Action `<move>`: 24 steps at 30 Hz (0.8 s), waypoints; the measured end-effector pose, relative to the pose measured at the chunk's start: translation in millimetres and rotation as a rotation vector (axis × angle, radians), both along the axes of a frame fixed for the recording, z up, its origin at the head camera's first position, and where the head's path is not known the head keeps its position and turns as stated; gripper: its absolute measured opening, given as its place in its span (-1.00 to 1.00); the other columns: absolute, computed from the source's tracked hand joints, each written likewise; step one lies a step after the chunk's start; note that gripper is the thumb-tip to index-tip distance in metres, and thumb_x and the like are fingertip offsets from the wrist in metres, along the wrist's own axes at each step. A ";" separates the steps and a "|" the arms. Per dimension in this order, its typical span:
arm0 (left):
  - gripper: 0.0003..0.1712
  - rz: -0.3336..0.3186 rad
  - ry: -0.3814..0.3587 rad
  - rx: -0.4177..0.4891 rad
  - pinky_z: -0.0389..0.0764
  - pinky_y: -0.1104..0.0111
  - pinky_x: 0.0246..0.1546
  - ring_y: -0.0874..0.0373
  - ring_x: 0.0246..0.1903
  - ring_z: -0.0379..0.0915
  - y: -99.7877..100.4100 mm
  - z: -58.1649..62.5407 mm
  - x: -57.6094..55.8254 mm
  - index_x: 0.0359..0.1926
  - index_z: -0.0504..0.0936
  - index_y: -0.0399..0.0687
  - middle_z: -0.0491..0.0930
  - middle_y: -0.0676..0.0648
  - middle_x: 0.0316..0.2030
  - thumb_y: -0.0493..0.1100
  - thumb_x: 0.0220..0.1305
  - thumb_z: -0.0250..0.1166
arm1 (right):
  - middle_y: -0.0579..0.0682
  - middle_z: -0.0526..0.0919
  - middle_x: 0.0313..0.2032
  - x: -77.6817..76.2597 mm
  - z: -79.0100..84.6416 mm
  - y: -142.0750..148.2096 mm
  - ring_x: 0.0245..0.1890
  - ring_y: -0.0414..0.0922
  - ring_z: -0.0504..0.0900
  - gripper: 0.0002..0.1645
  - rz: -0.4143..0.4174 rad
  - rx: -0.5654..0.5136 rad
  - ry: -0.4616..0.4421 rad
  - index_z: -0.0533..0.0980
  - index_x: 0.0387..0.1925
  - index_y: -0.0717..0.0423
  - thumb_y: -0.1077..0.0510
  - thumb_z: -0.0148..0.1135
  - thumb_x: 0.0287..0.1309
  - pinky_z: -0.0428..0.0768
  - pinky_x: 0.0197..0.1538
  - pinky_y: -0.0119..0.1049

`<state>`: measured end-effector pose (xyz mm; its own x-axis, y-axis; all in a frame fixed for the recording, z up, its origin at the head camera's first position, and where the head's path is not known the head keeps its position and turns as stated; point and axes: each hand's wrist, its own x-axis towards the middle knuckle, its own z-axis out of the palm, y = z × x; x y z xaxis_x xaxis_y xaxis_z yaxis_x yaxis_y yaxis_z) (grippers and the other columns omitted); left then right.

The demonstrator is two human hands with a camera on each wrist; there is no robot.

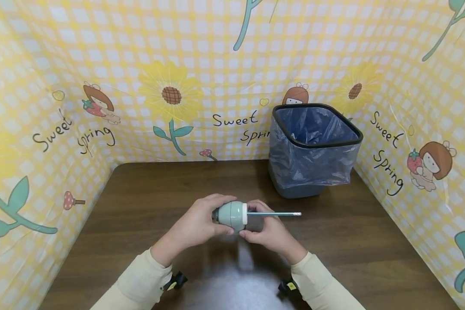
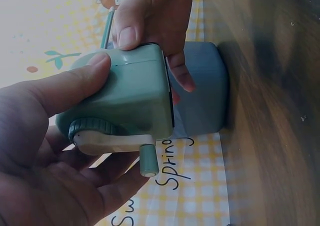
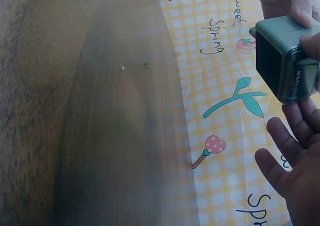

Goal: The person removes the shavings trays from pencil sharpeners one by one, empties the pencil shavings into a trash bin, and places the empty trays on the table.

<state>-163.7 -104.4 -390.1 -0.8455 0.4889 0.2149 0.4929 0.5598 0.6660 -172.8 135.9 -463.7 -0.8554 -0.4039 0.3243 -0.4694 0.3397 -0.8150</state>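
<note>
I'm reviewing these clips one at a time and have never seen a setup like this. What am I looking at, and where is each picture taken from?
There is no robot here: these are a person's bare hands. The wide picture comes from a camera worn on the head, looking forward and down. The other two come from cameras on the left and right wrists, so they look turned sideways.

The left hand and right hand together grip a green pencil sharpener with a crank at one end. A pencil sticks out of the opposite end.

On the brown table, toward the back right, stands a bin lined with a clear bag. Yellow checked cloth surrounds the table.
</note>
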 end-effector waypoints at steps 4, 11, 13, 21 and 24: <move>-0.15 -0.011 0.005 -0.006 0.58 0.25 0.00 0.19 0.00 0.52 -1.0 -0.8 -0.3 0.32 0.56 0.10 0.58 0.10 0.19 -0.11 -0.04 0.69 | -0.24 0.55 0.13 -0.1 -0.3 -0.6 0.18 -0.18 0.50 -0.31 0.011 -0.008 -0.007 0.51 0.14 -0.13 0.08 0.63 -0.04 0.41 0.33 -0.18; -0.16 -0.013 -0.001 -0.005 0.58 0.26 0.01 0.21 0.00 0.52 -1.9 -1.8 0.0 0.32 0.56 0.12 0.58 0.12 0.19 -0.12 -0.04 0.68 | -0.17 0.57 0.11 -1.0 -5.1 -2.4 0.15 -0.14 0.52 -0.29 0.002 -0.014 0.010 0.51 0.13 -0.05 0.15 0.64 -0.09 0.43 0.30 -0.21; -0.16 -0.005 -0.003 0.000 0.58 0.26 0.01 0.20 -0.01 0.52 -1.9 -2.1 0.3 0.31 0.57 0.13 0.58 0.12 0.19 -0.12 -0.05 0.69 | -0.19 0.57 0.11 -0.7 -4.4 -2.3 0.15 -0.15 0.52 -0.30 0.000 -0.014 0.011 0.51 0.12 -0.08 0.14 0.64 -0.09 0.44 0.30 -0.20; -0.16 0.019 -0.007 0.019 0.58 0.26 -0.04 0.19 -0.04 0.53 -1.7 -3.5 1.2 0.29 0.58 0.15 0.60 0.13 0.17 -0.11 -0.08 0.70 | -0.26 0.56 0.09 -1.2 -2.9 -1.5 0.15 -0.19 0.52 -0.33 0.000 -0.004 0.004 0.51 0.11 -0.16 0.06 0.63 -0.05 0.44 0.31 -0.15; -0.16 0.015 -0.005 0.021 0.58 0.27 -0.05 0.20 -0.05 0.53 -2.5 -4.1 1.0 0.29 0.59 0.15 0.61 0.14 0.16 -0.11 -0.08 0.70 | -0.26 0.57 0.10 -0.8 -2.5 -1.3 0.15 -0.20 0.52 -0.32 0.001 0.006 0.008 0.51 0.12 -0.16 0.06 0.64 -0.05 0.44 0.31 -0.16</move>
<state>-162.7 -106.9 -394.2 -0.8536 0.4717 0.2208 0.4816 0.5533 0.6797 -173.6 134.6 -466.2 -0.8524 -0.4063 0.3292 -0.4764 0.3439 -0.8092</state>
